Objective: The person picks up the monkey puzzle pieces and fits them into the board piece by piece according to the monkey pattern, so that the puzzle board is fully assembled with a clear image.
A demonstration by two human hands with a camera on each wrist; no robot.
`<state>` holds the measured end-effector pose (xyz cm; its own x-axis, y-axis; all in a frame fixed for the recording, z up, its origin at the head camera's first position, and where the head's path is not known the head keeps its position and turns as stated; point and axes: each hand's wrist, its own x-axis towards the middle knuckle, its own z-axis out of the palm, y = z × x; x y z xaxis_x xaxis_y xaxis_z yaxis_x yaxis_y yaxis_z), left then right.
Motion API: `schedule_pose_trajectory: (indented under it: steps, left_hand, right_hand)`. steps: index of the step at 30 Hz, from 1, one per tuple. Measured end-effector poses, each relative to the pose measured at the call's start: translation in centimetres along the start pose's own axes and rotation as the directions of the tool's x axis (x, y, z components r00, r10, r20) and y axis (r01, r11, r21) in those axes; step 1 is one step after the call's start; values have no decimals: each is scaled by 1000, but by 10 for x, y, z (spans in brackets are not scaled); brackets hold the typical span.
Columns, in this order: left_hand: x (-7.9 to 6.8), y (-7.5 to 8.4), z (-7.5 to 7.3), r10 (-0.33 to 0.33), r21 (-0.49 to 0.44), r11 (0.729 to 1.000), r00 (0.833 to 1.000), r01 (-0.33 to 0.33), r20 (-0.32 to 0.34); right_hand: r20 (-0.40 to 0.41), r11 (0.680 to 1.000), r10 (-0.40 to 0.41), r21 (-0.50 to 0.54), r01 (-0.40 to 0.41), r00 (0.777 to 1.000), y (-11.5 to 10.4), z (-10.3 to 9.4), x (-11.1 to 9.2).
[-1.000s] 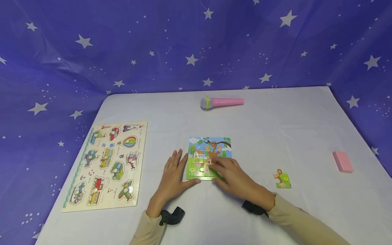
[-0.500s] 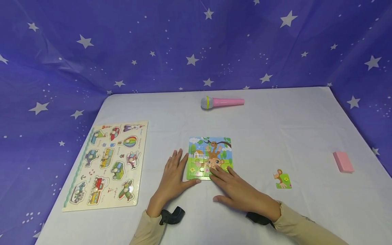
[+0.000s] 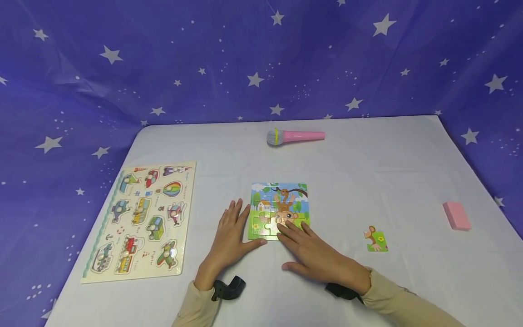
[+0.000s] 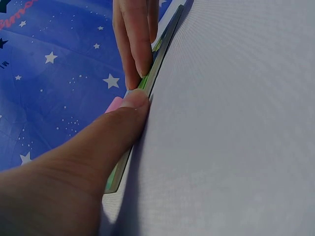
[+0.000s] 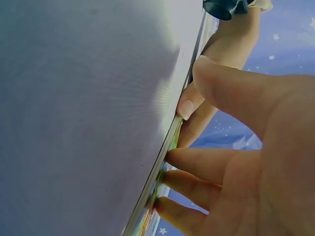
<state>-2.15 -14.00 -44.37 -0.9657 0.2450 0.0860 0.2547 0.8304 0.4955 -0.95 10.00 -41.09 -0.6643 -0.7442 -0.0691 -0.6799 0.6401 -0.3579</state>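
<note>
A small square jigsaw puzzle with a hanging monkey lies in the middle of the white table. My left hand steadies it, straight fingers along its left side and the thumb on its near edge, as the left wrist view also shows. My right hand rests its straight fingertips on the lower right of the picture, hiding that corner, with the thumb held away. A loose jigsaw piece with the monkey's ear and a yellow flower lies on the table beyond my right wrist.
A large peg puzzle board of vehicles lies at the left. Behind the jigsaw is a pink toy microphone. A pink block sits at the far right. Blue starry cloth hangs behind the table.
My right hand has drawn back toward me from the puzzle's middle to its lower edge and its fingers have straightened, uncovering the monkey's face. My left hand has stayed put.
</note>
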Motion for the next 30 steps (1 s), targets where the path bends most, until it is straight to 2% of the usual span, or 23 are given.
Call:
schedule_pose_trajectory:
  steps: [17,30]
  left_hand:
    - [0,-1,1,-13,6,1000,1000,13,6]
    - [0,0,0,-10,-12,1000,1000,10,1]
  right_hand:
    - [30,999,-24,-22,24,999,1,-2,0]
    - [15,1000,-27,-15,28,1000,2,1,0]
